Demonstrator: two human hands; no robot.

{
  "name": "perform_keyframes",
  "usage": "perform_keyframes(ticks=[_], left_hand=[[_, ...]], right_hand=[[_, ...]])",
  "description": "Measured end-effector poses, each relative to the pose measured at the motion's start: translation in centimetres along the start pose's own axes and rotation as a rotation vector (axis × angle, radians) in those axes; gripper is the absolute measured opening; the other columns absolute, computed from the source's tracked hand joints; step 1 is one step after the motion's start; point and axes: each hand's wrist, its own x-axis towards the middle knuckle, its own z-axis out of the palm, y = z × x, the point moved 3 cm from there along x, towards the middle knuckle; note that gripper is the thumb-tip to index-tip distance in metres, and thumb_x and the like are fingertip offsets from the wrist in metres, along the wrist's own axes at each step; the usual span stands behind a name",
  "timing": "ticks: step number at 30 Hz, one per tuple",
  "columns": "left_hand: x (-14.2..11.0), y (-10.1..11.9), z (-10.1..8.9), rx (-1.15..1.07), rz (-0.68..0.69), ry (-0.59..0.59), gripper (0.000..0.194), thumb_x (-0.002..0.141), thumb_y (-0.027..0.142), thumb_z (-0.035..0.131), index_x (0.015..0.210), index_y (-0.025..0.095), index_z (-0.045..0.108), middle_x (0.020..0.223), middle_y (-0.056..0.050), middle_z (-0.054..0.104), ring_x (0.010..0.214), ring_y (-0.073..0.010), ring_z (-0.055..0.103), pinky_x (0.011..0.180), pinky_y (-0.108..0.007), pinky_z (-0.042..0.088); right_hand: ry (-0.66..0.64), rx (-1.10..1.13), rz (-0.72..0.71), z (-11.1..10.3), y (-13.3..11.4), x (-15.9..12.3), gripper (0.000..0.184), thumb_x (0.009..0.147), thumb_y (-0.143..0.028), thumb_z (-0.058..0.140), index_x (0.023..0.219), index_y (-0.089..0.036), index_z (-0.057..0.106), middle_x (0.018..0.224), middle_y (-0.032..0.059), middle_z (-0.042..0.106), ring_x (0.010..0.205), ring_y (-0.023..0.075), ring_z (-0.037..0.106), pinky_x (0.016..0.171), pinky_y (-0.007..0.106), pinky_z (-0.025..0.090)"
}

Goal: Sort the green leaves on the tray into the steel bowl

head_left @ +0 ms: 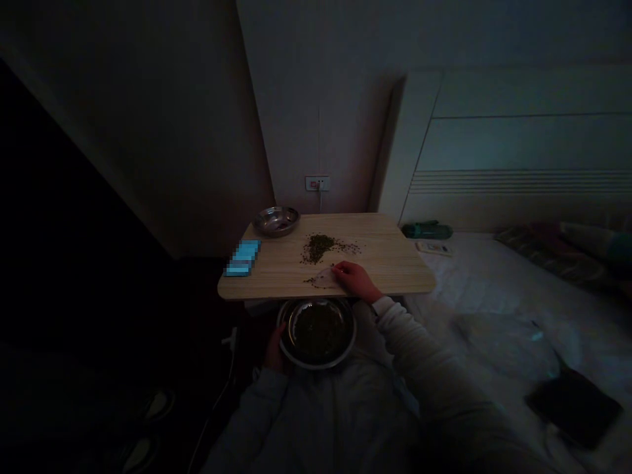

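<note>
A heap of small dark green beans (318, 247) lies on the pale wooden tabletop (276, 280), with stragglers spread to its right. At the near edge my right hand (354, 279) rests on the wood, fingers curled and pinched together; what they hold, if anything, is too small to make out. Beside its fingertips is a pale, see-through patch (323, 278) with several beans around it. Below the table edge, my left hand (275, 345) grips the left rim of a steel bowl (347, 352) at my lap. Dark green beans cover the bowl's bottom.
A second steel bowl (276, 222) stands at the tabletop's back left, with a blurred-out blue phone-like screen (243, 257) in front. Right of the table, a bed (444, 289) bears a green bottle (427, 230), a remote-like white object (434, 248) and a dark flat item (575, 405).
</note>
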Motion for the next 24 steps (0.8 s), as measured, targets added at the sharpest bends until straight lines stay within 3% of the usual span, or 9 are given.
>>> perform_keyframes(ticks=[14,24], left_hand=[[-0.4,0.3,0.2,0.024,0.051,0.064,0.025,0.083,0.017,0.048,0.070,0.017,0.070,0.061,-0.004,0.073,0.076,-0.0195,0.072,0.086,-0.032,0.051],[-0.5,0.2,0.2,-0.021,0.013,0.045,0.022,0.082,0.017,0.050,0.081,0.015,0.072,0.063,-0.005,0.073,0.090,-0.0229,0.070,0.093,-0.035,0.048]], right_hand=[[0.019,0.010,0.019,0.7,-0.6,0.2,0.021,0.083,-0.032,0.056,0.077,-0.016,0.068,0.072,0.0032,0.069,0.065,0.0133,0.057,0.060,0.023,0.037],[-0.026,0.054,-0.030,1.0,-0.8,-0.2,0.023,0.082,-0.033,0.056,0.072,-0.015,0.066,0.068,0.0013,0.066,0.060,0.0114,0.052,0.057,0.022,0.034]])
